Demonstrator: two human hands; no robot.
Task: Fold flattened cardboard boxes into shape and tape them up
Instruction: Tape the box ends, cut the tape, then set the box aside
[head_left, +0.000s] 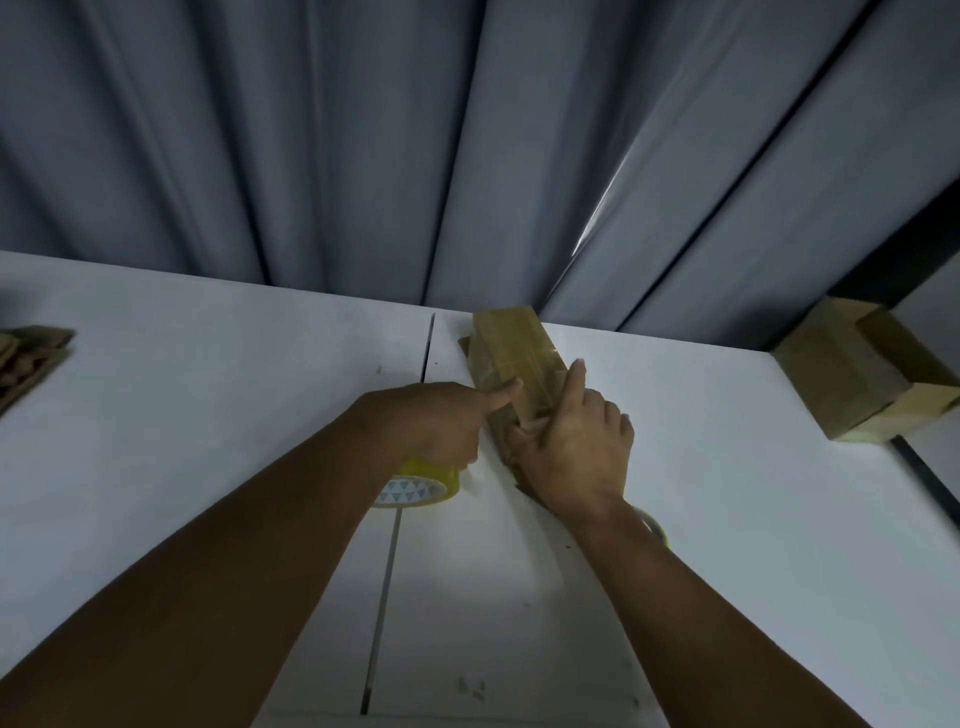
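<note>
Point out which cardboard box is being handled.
The taped box mid-table: the right hand and the left hand, holding a tape roll, touch it. The boxes at the right edge lie untouched.

Dim, bluish overall. Bright sliver of light thru gap in curtain (597, 218); pale pool on table (467, 587) btwn dark forearms (208, 597). Wide-angle bend at edges, slightly soft.

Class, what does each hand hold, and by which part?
The left hand grips the tape roll at its top, forefinger touching the box; the right hand holds the box's near end.
</note>
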